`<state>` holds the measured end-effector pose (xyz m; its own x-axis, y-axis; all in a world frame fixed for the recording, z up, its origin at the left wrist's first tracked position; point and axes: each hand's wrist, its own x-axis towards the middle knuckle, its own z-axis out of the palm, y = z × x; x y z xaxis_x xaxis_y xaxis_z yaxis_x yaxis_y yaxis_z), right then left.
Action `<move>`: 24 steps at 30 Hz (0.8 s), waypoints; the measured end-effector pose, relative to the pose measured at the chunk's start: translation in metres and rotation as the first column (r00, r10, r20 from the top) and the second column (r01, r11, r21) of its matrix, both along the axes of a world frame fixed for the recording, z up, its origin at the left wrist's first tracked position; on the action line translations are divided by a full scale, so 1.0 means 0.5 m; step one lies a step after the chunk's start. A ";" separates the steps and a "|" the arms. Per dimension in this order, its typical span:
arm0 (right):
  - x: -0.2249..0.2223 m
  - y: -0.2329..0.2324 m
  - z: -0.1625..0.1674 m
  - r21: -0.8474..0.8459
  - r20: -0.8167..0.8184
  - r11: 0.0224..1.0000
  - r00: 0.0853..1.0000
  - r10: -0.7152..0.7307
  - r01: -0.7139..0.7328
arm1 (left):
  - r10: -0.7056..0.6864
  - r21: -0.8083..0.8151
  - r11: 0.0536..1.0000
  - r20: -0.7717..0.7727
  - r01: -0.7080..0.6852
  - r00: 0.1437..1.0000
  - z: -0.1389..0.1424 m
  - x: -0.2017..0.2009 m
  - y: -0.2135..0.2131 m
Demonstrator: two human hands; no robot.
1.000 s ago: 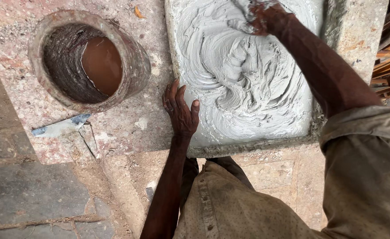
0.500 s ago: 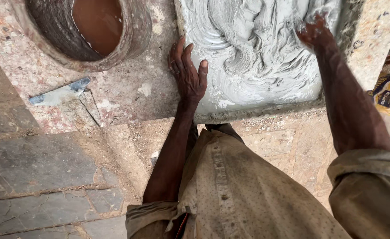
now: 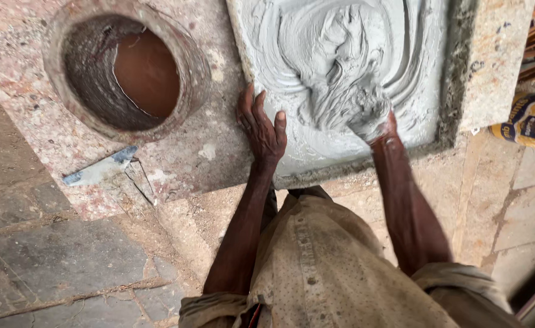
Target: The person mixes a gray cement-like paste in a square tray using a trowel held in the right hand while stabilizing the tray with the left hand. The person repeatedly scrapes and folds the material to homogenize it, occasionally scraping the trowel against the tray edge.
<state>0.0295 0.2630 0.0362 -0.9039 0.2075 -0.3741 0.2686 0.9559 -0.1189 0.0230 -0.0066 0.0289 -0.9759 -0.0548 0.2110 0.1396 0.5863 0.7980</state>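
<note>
Bottom of the frame, a dusty tan shirt (image 3: 316,267), sleeves rolled up, both forearms reaching up the picture. Left hand (image 3: 262,129) lies flat at centre, fingers spread and gripping nothing, palm pressed on the near left edge of the slab (image 3: 243,73), heel on the stone top (image 3: 176,164). Right hand (image 3: 369,115) is just right of it, down in the grey paste (image 3: 340,54) and coated to the wrist; the fingers are buried, so I cannot tell whether they are curled round a handful or spread.

The work in hand looks like spreading and smoothing wet paste by hand. To do it well, I'd say keep that left palm planted as a brace so the slab doesn't creep, sweep the right hand in long even arcs from the thick lump outward, and push paste into the thin near edge and corners rather than piling it in the middle.

The paste fills the upper middle of the frame: wet, glossy grey, combed into curved ridges, with a raised mound just above the right hand.

Left of centre lies a flat metal blade (image 3: 100,165), untouched. Upper left, a round crusted basin (image 3: 128,70) holds brown water. Far right edge, a yellow sack (image 3: 531,124) lies on the paving.
</note>
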 end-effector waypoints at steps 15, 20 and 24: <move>-0.266 0.092 0.022 0.140 -0.213 0.978 0.959 0.185 -0.157 | -0.006 -0.054 0.999 -0.024 0.005 1.000 0.021 -0.009 -0.012; -0.268 0.152 -0.003 0.228 -0.262 0.955 0.933 0.247 -0.189 | -0.004 -0.072 0.997 -0.017 0.003 1.000 0.013 -0.008 -0.011; -0.271 0.195 0.018 0.228 -0.099 0.915 0.927 0.363 -0.334 | -0.006 -0.086 0.996 -0.011 0.005 1.000 0.007 -0.004 -0.016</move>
<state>-0.1059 0.3605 0.0451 -0.9717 -0.0715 -0.2251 -0.0908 0.9929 0.0763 0.0208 -0.0144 0.0325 -0.9737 -0.0308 0.2257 0.1517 0.6518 0.7431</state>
